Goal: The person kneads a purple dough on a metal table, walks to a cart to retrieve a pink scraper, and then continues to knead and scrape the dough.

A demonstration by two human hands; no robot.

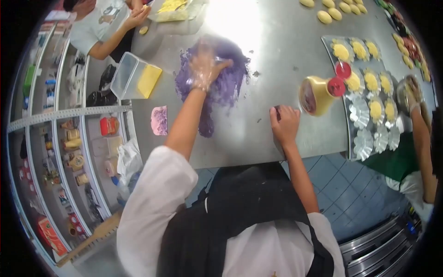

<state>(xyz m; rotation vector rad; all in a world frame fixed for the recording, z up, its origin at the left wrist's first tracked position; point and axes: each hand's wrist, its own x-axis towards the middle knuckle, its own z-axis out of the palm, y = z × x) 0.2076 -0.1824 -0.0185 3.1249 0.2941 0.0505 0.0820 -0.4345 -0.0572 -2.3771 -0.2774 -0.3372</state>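
Note:
My left hand (205,69), in a clear glove and somewhat blurred, presses on a purple mass (230,85) smeared over the steel table (221,154). Its thumb and fingers are spread. Near the table's front edge rests my right hand (285,123), bare, its fingers curled round a small dark piece (278,112). A pink scraper (159,121) with purple smears lies left of my left forearm. To the right of my right hand are a yellow bottle (315,96) and red round caps (336,86).
A clear container (134,76) with yellow content is at the left, near a person (104,27). Trays of filled foil cups (362,115) stand at the right, beside another person's arm (421,138) and a metal bowl (406,94). Yellow pieces (334,14) lie at the back; shelves (69,113) stand left.

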